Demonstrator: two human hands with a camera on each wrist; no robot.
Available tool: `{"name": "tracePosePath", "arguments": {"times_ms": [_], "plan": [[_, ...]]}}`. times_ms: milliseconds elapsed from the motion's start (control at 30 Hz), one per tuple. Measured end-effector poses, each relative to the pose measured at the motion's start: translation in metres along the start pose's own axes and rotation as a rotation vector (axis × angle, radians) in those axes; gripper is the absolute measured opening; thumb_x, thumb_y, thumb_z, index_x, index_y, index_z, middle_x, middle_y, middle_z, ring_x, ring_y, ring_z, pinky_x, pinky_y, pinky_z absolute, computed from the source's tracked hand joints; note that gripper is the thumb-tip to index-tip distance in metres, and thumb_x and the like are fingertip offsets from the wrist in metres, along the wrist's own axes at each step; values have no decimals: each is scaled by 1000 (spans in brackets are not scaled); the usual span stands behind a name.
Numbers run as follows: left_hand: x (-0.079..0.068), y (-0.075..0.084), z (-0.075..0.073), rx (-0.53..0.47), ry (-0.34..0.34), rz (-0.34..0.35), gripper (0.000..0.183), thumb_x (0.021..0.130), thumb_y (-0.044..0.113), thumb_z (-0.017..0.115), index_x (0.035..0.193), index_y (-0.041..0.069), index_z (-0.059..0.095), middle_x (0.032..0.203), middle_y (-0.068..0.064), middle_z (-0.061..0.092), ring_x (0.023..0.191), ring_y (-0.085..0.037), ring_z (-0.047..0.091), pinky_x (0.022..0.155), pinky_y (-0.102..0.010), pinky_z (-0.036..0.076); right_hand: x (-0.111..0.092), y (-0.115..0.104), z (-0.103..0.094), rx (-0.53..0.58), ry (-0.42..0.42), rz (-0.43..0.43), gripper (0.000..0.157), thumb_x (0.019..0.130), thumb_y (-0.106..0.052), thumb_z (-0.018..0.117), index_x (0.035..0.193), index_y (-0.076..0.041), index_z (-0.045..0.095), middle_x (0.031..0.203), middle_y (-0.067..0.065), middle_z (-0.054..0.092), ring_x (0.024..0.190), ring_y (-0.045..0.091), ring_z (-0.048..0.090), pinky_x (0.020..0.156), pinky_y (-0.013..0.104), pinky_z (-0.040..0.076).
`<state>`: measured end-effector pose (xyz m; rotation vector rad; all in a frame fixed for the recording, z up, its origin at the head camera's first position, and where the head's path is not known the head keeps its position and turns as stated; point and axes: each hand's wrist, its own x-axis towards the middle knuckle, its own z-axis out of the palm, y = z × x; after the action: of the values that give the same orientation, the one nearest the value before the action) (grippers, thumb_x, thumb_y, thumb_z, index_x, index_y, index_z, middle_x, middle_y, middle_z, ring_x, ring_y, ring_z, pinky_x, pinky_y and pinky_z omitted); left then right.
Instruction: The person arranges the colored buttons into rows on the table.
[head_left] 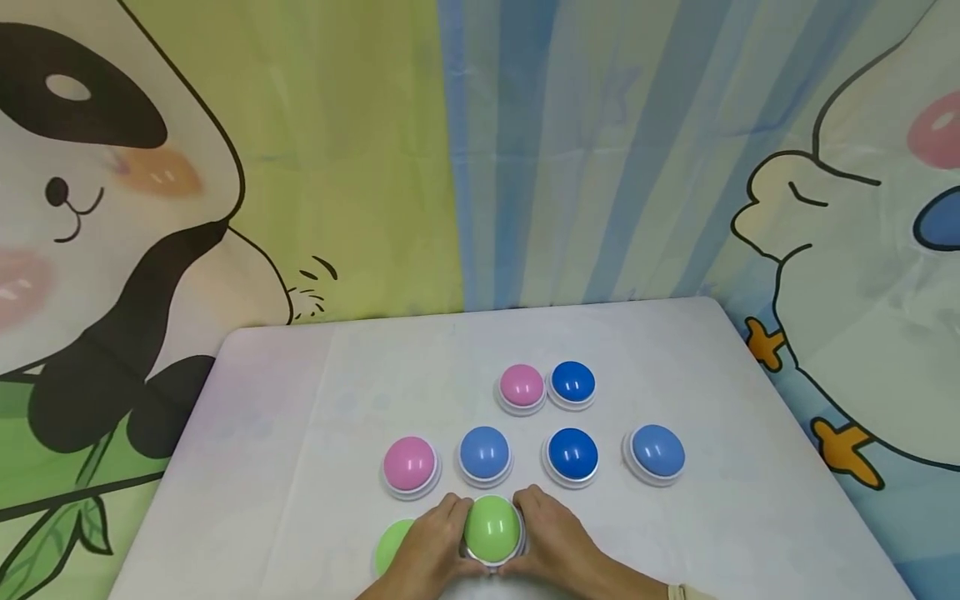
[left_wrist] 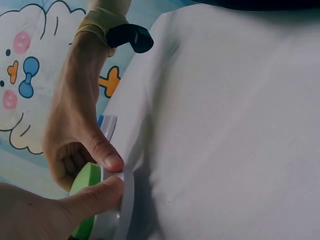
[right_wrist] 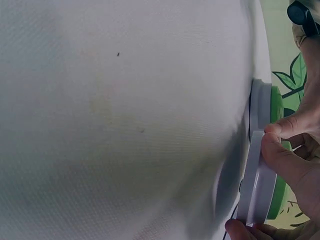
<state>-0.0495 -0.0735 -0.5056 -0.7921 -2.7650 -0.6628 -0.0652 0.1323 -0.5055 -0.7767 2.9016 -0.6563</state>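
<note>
Both hands grip one green dome push button (head_left: 492, 528) with a white round base, at the table's front middle. My left hand (head_left: 435, 546) holds its left side and my right hand (head_left: 551, 537) its right side, the two thumbs close together on the near rim. In the right wrist view its white base (right_wrist: 255, 185) stands tilted, with a shadow beneath it. A second green push button (head_left: 392, 546) sits just left of the left hand, which partly hides it.
Behind the hands runs a row: a pink button (head_left: 409, 464), a light blue one (head_left: 484, 454), a dark blue one (head_left: 573, 455) and another light blue one (head_left: 657, 452). Farther back, a pink button (head_left: 522, 386) and a dark blue button (head_left: 573, 382) stand side by side on the white table (head_left: 750, 533).
</note>
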Motion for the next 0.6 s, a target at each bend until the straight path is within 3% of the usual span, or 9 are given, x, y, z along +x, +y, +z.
{"name": "tracePosePath", "arguments": {"times_ms": [300, 600], "plan": [[-2, 5, 11, 208, -20, 29, 70, 51, 46, 88, 97, 3, 58, 80, 2, 48, 63, -7, 47, 58, -18, 48, -1, 1, 10, -80, -40, 4, 72, 52, -53, 88, 102, -11, 57, 88, -7, 52, 76, 4, 48, 65, 22, 50], [-2, 10, 14, 251, -69, -29, 73, 52, 46, 88, 100, 2, 55, 83, -1, 48, 68, -13, 50, 60, -21, 50, 2, 3, 9, -105, -86, -43, 74, 55, -54, 87, 104, -8, 57, 86, -6, 49, 76, 4, 44, 69, 20, 49]]}}
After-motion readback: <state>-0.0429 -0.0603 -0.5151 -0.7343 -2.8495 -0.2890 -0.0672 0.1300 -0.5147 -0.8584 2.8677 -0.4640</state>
